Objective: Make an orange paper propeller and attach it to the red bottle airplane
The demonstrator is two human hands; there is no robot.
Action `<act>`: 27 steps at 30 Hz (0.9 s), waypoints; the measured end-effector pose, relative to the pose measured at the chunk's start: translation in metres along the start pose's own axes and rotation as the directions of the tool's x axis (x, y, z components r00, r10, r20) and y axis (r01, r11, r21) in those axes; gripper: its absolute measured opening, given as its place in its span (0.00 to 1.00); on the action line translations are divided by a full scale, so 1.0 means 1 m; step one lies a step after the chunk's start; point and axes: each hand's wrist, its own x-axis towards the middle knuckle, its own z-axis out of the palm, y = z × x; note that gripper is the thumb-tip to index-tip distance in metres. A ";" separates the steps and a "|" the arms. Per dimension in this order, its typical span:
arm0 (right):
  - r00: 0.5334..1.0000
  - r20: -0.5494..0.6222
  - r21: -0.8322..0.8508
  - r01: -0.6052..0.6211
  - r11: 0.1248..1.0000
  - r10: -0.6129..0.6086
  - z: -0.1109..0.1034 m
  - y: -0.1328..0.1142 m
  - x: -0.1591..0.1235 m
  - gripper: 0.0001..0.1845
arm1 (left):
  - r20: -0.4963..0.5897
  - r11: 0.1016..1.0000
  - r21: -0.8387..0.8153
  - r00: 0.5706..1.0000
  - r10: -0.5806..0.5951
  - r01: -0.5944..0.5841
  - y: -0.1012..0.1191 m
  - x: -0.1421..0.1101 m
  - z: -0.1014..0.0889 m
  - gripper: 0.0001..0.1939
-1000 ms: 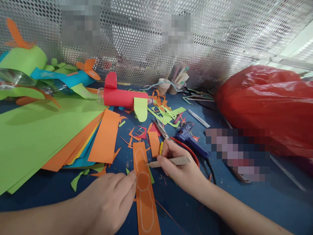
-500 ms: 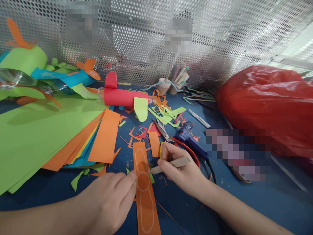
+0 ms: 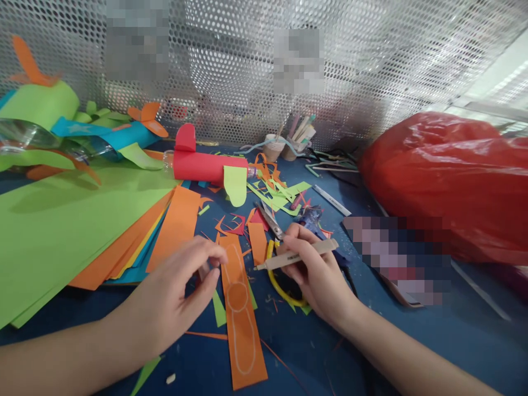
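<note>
Your right hand (image 3: 318, 275) clamps a marker (image 3: 284, 259) between its fingers, lettering illegible; your left hand (image 3: 167, 294), thumb and forefinger apart, hangs by an outlined orange strip (image 3: 242, 322).

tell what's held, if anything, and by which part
The right hand holds the marker around its middle; whether it also grips the scissors is hidden. Whether the left hand pinches the orange strip is unclear.
</note>
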 end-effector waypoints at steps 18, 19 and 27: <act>0.957 0.283 -0.169 0.114 0.979 -0.063 0.006 -0.009 -0.018 0.14 | 0.176 0.663 -0.687 0.953 -0.248 0.299 -0.007 0.007 0.005 0.05; 0.954 0.291 -0.168 0.121 0.978 -0.068 0.006 -0.008 -0.018 0.14 | 0.180 0.652 -0.697 0.953 -0.244 0.299 -0.007 0.007 0.005 0.05; 0.952 0.306 -0.162 0.064 0.985 -0.011 0.008 -0.004 -0.013 0.15 | 0.137 0.734 -0.641 0.974 -0.179 0.225 -0.006 0.008 0.004 0.04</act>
